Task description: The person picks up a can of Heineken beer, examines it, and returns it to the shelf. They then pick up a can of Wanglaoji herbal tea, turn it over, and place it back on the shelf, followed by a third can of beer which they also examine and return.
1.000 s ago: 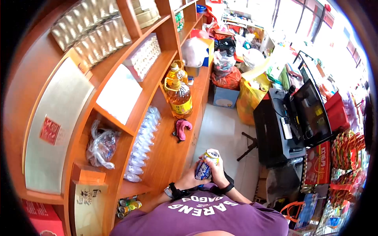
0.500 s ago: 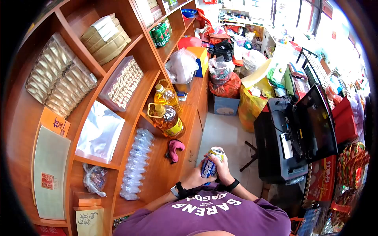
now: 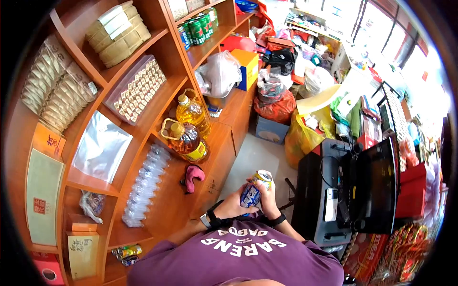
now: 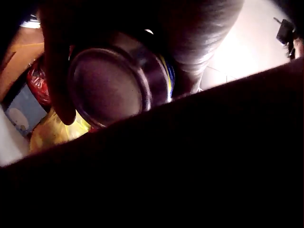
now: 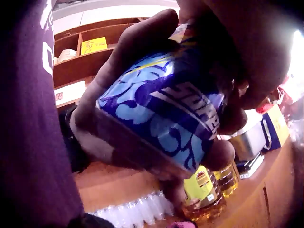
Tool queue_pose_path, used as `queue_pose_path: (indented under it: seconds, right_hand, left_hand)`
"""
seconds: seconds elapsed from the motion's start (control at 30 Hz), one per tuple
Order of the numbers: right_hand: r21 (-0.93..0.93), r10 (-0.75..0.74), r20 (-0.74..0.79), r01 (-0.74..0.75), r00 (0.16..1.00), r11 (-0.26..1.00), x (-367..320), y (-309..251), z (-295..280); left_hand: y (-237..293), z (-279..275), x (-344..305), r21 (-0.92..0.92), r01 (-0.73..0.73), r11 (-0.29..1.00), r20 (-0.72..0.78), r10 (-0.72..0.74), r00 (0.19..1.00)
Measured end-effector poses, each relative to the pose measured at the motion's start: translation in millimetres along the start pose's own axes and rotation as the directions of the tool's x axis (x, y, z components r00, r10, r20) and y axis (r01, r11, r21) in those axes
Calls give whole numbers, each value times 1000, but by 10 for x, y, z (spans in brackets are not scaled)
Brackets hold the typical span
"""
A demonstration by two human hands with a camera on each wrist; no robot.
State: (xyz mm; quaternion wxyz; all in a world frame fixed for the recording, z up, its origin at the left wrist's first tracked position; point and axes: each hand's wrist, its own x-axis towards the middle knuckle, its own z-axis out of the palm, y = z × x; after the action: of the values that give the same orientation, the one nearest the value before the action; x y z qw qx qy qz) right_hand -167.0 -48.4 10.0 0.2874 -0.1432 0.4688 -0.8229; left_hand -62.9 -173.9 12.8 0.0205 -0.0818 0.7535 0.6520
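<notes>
A blue and silver can with a yellow top edge (image 3: 250, 196) is held in front of the purple shirt, tilted. The left hand (image 3: 231, 206) grips its lower side, and the right hand (image 3: 270, 198) holds its upper right side. From the left wrist view, the can's round base (image 4: 110, 88) shows with a finger beside it. In the right wrist view the can's blue printed side (image 5: 161, 114) fills the middle, with fingers curled round it on both sides. The can's top is partly covered by the fingers in the head view.
Wooden shelves (image 3: 191, 78) at the left hold oil bottles (image 3: 193, 148), a pink item (image 3: 193, 178), clear plastic bottles (image 3: 143, 190) and green cans (image 3: 196, 31). A black cabinet (image 3: 312, 190) and a monitor (image 3: 374, 186) stand at the right. Bags, including a yellow one (image 3: 300, 138), crowd the back.
The head view has shifted, so the oil bottles and pink item appear further left and more green cans show. Both hands still hold the can, which stays near the shirt.
</notes>
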Motion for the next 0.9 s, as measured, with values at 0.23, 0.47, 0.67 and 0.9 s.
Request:
queue_pose_path:
  seconds: [0.23, 0.47, 0.67, 0.9]
  right_hand:
    - [-24, 51, -14, -51, 999, 998, 236, 82, -244]
    - [-27, 57, -103, -60, 993, 998, 542, 31, -474]
    - [-101, 14, -153, -30, 988, 994, 992, -8, -685]
    - [-8, 23, -224, -25, 974, 1000, 1734, -170, -699]
  left_hand:
    - [-165, 34, 275, 96, 17, 995, -26, -14, 1000]
    - [-37, -36, 705, 49, 78, 996, 84, -82, 993]
    - [-211, -200, 1346, 1, 44, 999, 205, -43, 978]
    - [145, -566, 2053, -45, -10, 999, 208, 19, 978]
